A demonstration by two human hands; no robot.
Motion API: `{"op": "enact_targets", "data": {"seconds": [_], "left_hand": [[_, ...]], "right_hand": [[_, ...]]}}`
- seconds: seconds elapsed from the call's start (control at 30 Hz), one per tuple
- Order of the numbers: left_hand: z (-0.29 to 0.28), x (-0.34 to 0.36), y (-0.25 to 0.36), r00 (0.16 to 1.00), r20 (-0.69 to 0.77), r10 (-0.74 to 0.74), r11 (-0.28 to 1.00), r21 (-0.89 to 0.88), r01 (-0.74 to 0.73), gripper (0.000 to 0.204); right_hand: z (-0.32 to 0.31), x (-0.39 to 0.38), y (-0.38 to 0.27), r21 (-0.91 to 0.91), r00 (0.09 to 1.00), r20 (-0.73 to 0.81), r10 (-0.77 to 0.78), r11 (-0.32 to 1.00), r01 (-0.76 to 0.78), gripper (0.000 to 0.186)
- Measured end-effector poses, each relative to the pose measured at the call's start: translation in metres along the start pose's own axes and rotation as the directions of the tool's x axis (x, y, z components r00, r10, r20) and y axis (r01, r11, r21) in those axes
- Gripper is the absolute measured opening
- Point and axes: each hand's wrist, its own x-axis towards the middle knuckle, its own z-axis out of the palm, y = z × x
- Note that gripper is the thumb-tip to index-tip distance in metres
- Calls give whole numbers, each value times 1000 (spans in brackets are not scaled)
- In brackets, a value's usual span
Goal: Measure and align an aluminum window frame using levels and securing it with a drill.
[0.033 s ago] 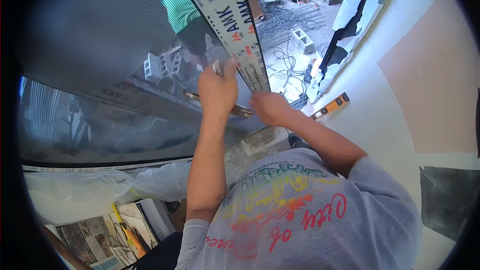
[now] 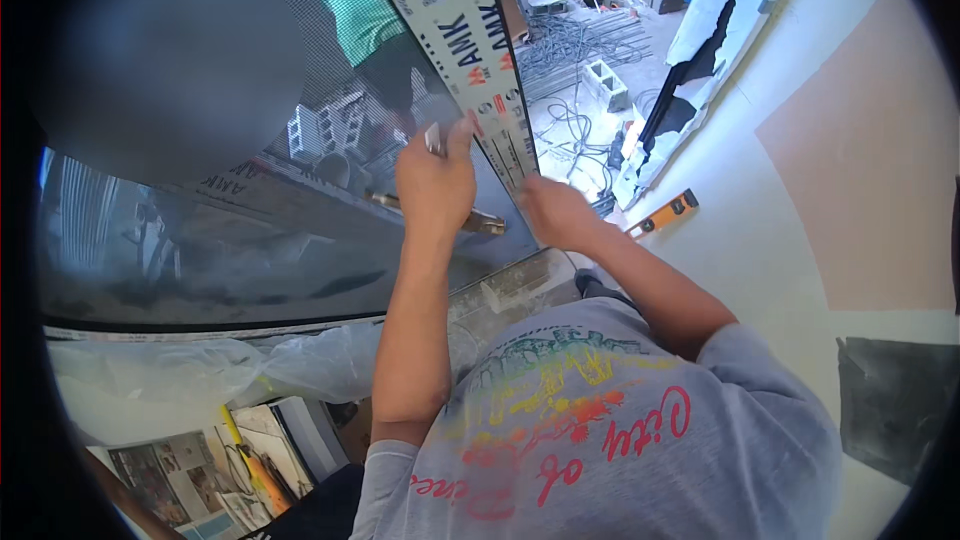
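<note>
- The right hand (image 2: 562, 215) has shifted slightly rightward, its blurred fingers now at the lower part of the film-covered frame (image 2: 470, 60); the work there seems to be continuing.
- The left hand (image 2: 435, 180) is nearly unmoved, closed around a pale piece (image 2: 433, 135) beside the frame, in front of the dark glass (image 2: 300, 275).
- Whether the right hand grips anything cannot be told.
- Both forearms reach forward, the right slanting inward.

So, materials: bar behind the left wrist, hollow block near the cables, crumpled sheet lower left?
Bar: probably metal, polished, brownish; glints at its end. Hollow block: likely concrete, matte; pale grey, thick walls around its cavities. Crumpled sheet: apparently plastic film, slightly glossy; translucent, soft creases.
</note>
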Motion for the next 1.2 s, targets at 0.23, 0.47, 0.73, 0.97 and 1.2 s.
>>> {"op": "enact_targets", "data": {"seconds": [0.23,0.47,0.73,0.97,1.2], "left_hand": [[16,-10,-23,994,110,22,997,70,-30,25],[48,-36,-52,963,217,-160,982,-59,177,29],[60,-50,-71,912,333,-239,965,-28,262,33],[64,-50,-92,901,373,-223,970,-5,243,32],[75,-51,-103,898,402,-182,977,-33,212,32]], "right_hand": [[-27,-3,20,-62,965,-155,213,973,-224,19],[-3,0,34,-103,933,-236,272,948,-302,16],[12,5,39,-81,917,-266,296,941,-328,13],[17,8,32,-65,924,-245,292,946,-317,13],[47,12,34,-37,874,-303,380,912,-409,10]]}}
